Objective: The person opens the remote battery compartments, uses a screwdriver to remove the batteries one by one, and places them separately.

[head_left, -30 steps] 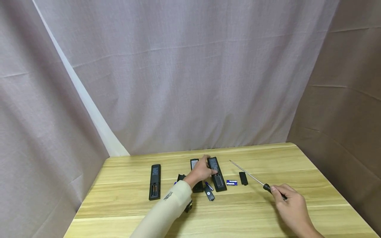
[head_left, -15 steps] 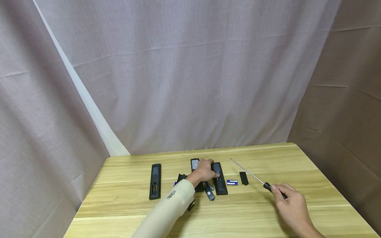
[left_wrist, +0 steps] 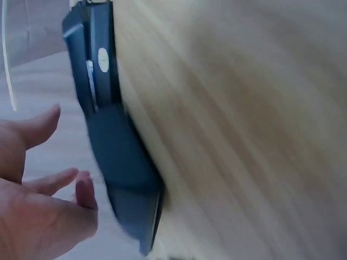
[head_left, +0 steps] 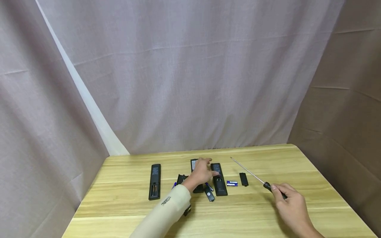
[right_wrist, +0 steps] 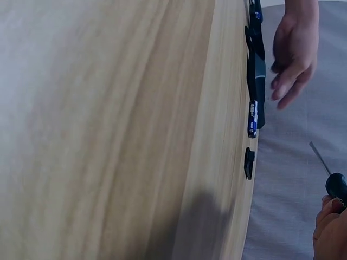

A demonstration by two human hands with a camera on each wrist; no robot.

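Observation:
My left hand hovers with relaxed, spread fingers just over two black remotes lying back-up side by side: one to its right, one partly hidden under it. In the left wrist view the fingers stand a little off the remote. My right hand grips the black handle of a long thin screwdriver, its shaft pointing away to the left. A blue battery and a small black battery cover lie between the two hands.
A third black remote lies apart on the left of the wooden table. More small black parts and a battery sit near my left wrist. Fabric curtains hang behind and beside the table.
My left hand drew the right-hand remote a little nearer and straighter, then let go and lifted its fingers off it. The right hand and screwdriver stayed put.

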